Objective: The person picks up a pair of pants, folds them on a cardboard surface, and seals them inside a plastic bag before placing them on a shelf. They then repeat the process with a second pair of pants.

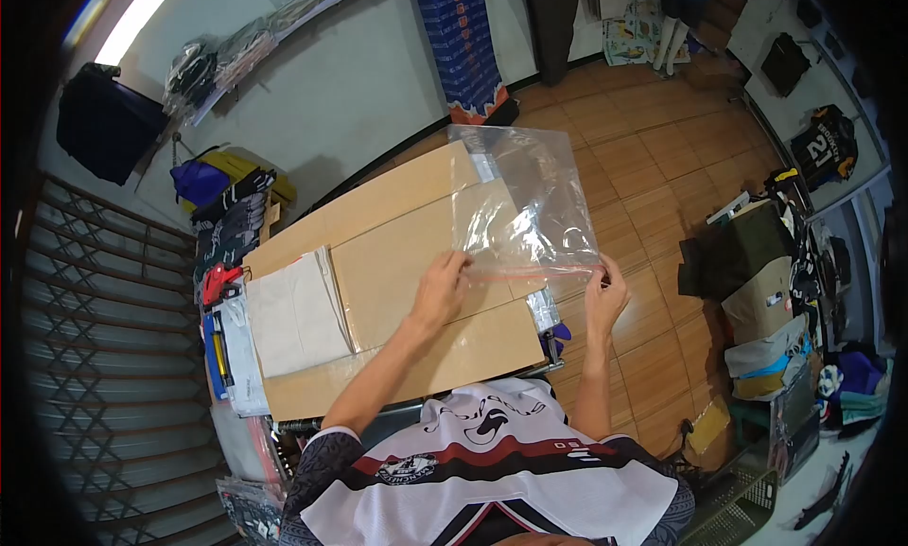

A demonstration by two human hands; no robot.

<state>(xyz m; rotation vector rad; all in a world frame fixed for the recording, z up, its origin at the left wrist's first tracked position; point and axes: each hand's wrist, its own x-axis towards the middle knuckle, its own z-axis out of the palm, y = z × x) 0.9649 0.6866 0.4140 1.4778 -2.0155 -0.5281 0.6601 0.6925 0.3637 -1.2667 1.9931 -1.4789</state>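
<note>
Plastic bag [530, 201] lies on cardboard [397, 262], right of the folded cloth [298, 311]

Both bare arms reached forward from the lower middle of the frame; the left hand [441, 288] sat at centre, fingers curled in a pinch, while the right hand [605, 295] (just right of centre) pinched with fingertips raised

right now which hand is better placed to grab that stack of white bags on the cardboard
Left, probably. The left hand pinches the clear bag's red strip beside the white bag stack. The right hand holds the strip's far end, off the cardboard.
</note>
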